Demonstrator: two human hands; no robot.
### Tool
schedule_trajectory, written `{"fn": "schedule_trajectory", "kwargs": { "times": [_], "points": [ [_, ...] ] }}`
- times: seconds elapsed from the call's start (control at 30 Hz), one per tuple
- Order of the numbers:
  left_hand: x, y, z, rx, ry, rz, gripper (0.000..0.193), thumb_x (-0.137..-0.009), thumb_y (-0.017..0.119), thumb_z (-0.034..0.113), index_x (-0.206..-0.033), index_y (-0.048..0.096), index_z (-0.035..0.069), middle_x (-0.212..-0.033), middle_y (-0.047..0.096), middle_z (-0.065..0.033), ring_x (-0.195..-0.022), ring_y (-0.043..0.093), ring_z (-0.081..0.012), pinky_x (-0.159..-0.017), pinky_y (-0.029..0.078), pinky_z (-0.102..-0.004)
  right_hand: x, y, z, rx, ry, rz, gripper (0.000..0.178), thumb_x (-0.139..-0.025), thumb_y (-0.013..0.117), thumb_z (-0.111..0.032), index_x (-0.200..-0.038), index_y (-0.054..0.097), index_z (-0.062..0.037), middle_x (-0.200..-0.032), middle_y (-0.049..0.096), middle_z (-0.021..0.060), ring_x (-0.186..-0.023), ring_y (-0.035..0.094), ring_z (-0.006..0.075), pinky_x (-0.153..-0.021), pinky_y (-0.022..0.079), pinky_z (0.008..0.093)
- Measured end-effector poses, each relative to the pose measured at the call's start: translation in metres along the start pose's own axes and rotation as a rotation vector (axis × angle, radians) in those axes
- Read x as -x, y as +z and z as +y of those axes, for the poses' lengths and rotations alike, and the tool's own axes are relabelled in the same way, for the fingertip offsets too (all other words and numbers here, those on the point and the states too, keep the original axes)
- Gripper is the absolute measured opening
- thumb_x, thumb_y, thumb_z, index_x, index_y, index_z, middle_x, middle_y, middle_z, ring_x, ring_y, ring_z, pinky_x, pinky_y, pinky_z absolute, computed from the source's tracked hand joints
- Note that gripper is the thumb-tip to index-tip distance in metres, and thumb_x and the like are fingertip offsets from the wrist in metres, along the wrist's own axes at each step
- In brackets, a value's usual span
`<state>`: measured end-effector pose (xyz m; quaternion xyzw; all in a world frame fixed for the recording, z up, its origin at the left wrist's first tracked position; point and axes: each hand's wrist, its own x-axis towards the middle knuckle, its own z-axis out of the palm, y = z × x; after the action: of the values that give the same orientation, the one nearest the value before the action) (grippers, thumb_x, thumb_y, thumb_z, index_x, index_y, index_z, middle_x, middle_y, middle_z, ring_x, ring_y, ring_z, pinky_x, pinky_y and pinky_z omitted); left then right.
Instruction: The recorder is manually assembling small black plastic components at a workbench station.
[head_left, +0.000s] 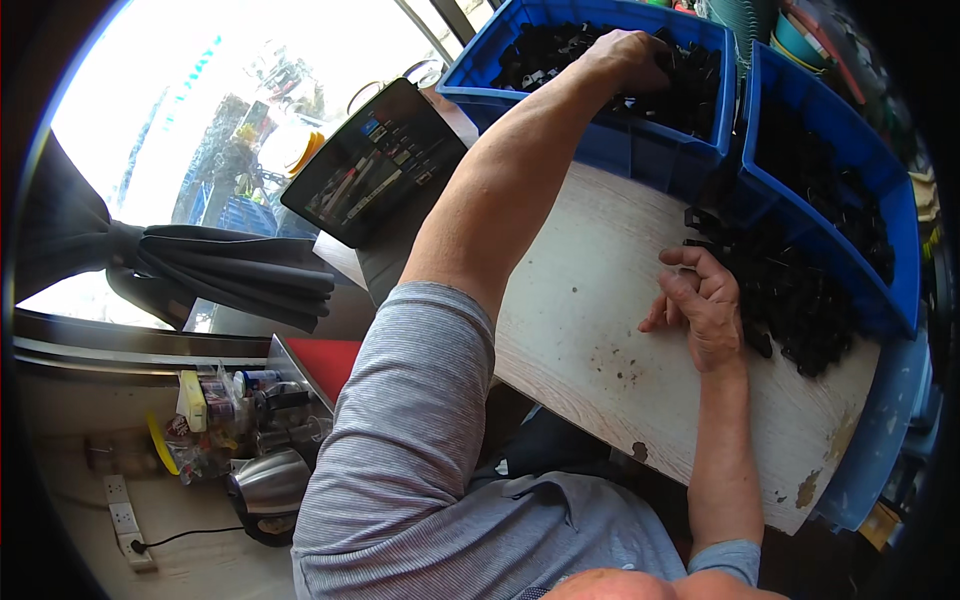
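My left arm stretches far out to a blue bin (640, 150) at the back of the table. Inside it, my left hand (630, 58) reaches down among small black parts (550, 48); its fingertips are hidden, so a grip cannot be made out. Over the light wooden table (570, 300) my right hand (706, 305) rests with loosely bent fingers apart, nothing visible in them. Just to its right lies a heap of black parts (805, 310), too dark to tell their exact kind.
A second blue bin (830, 215) with black parts stands at the right. A tablet (375, 160) leans by the window at the left. Lower left are a metal kettle (272, 483), a power strip (125, 520) and a dark tied curtain (230, 262).
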<state>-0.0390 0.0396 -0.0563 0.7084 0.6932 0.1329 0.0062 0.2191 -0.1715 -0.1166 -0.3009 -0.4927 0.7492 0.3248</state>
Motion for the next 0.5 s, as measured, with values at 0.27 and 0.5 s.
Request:
{"fn": "schedule_trajectory", "kwargs": {
  "times": [0.27,0.5],
  "points": [
    [0.002,-0.019,0.003,0.144,-0.015,0.197,0.038,-0.074,0.074,0.036,-0.109,0.075,0.022,-0.104,0.076,-0.0093,-0.1,0.072,-0.0297,-0.09,0.057,-0.04,0.005,-0.011,-0.012,0.019,-0.006,0.003,0.033,-0.093,0.071,-0.017,-0.117,0.06,0.0034,-0.058,0.052,0.0008,-0.054,0.062,0.0147,-0.055,0.06,0.0362],
    [0.018,-0.049,0.018,0.593,0.049,0.422,0.028,-0.085,0.073,0.017,-0.109,0.069,0.002,-0.092,0.073,-0.0089,-0.085,0.066,-0.0144,-0.079,0.054,-0.0314,-0.003,-0.036,-0.015,-0.012,0.024,-0.025,0.032,-0.092,0.071,-0.016,-0.116,0.061,0.003,-0.057,0.052,0.0,-0.053,0.064,0.0146,-0.053,0.057,0.0333]
  ]
}}
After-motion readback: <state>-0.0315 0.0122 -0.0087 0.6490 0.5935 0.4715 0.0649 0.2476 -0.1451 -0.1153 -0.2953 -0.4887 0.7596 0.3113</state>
